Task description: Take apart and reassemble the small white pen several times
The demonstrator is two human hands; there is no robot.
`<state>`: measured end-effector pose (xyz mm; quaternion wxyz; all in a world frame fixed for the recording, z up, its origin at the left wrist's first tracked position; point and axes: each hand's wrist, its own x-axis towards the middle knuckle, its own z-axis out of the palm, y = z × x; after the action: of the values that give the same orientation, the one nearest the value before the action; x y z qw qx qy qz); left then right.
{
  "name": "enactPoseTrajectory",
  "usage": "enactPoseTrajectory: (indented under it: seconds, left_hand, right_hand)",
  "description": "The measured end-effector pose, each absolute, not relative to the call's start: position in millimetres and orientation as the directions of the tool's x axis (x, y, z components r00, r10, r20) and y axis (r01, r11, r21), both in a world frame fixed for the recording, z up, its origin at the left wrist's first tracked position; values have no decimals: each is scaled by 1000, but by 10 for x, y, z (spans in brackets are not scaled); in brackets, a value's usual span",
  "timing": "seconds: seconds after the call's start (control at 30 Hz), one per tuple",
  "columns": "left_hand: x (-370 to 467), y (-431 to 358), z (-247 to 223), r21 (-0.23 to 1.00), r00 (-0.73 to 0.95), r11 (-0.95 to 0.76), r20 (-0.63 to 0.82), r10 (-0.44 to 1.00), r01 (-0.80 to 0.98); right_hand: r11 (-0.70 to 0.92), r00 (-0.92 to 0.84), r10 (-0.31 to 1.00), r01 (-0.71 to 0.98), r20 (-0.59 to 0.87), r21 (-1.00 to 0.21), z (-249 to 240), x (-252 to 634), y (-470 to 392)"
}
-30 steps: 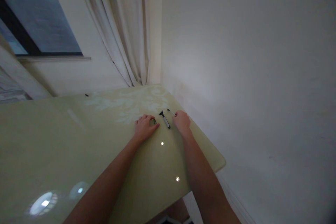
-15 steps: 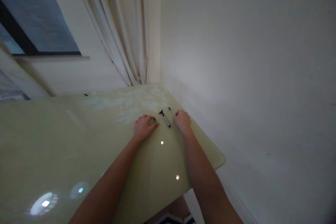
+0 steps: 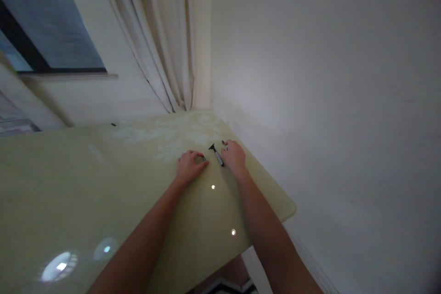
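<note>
A razor (image 3: 217,156) with a black head and a grey-and-black handle lies on the table between my hands. To its left rests my left hand (image 3: 189,166), thumb and forefinger curled around a small dark, shiny piece (image 3: 203,158) whose kind I cannot make out. My right hand (image 3: 234,157) is just right of the razor, its fingertips closed about a slim white stick with a dark tip (image 3: 223,142). Only the tip and a little of the stick show; the hand covers the rest.
The glossy, pale yellow-green table (image 3: 86,183) has a rounded corner at right, beside a white wall (image 3: 327,101). A small black object (image 3: 113,124) lies near its far edge. Beige curtains (image 3: 165,41) hang behind it, by a window (image 3: 58,23).
My right hand has shifted slightly left and forward along the white stick, nearer its dark tip, covering more of it. My left hand and the razor have stayed put.
</note>
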<state>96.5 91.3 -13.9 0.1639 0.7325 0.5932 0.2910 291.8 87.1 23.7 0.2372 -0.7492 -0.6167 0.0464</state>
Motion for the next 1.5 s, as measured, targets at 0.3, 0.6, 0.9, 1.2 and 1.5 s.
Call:
enactPoseTrajectory:
  seconds: [0.3, 0.6, 0.9, 1.2, 1.5]
  left_hand:
    - [-349, 654, -95, 639, 201, -312, 243, 949, 703]
    - [-1249, 284, -332, 477, 1, -149, 297, 955, 866]
    - [-1096, 340, -251, 470, -12, -97, 224, 974, 878]
    - [-1183, 392, -298, 461, 28, -167, 293, 956, 871]
    - [-1199, 401, -261, 428, -45, -72, 256, 966, 901]
  right_hand:
    - [-60, 125, 975, 944, 183, -325, 153, 2758, 857]
    - [-39, 100, 980, 941, 169, -335, 105, 2701, 870]
    - [168, -74, 981, 781, 177, -601, 194, 2003, 714]
    - [141, -85, 990, 718, 115, -681, 54, 846, 643]
    - [123, -56, 990, 779, 128, -615, 55, 672, 530]
